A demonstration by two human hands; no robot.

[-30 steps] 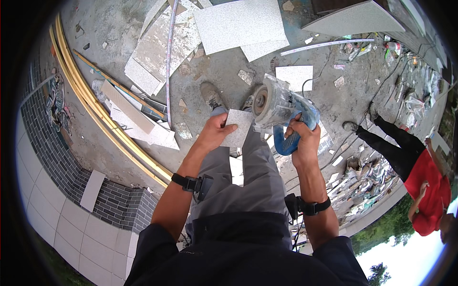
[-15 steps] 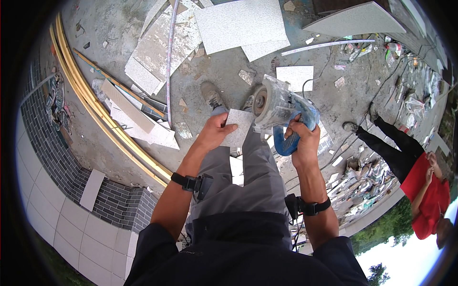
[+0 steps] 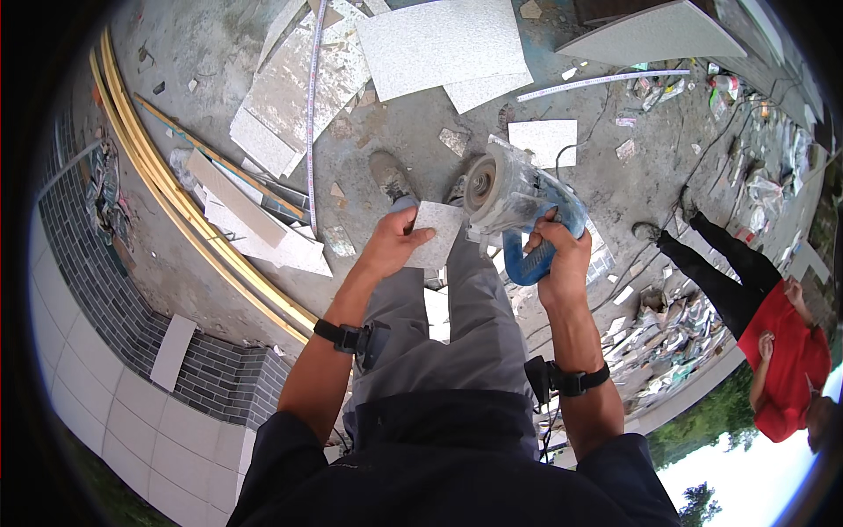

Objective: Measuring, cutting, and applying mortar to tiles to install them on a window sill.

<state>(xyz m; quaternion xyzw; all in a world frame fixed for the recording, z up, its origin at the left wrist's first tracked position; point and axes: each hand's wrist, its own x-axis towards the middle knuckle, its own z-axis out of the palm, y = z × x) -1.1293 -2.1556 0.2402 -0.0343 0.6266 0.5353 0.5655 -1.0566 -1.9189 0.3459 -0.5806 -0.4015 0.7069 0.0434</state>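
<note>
- Evidently, the floor is strewn with loose tiles and broken bits, so some cutting is probably done
- cutter: right grip clamped round its blue handle; whether the disc spins, I can't tell
- small tile: just left of the cutter, left grip pinching its left edge; straight edges suggest it is already trimmed, though what cutting is left doesn't show
</note>
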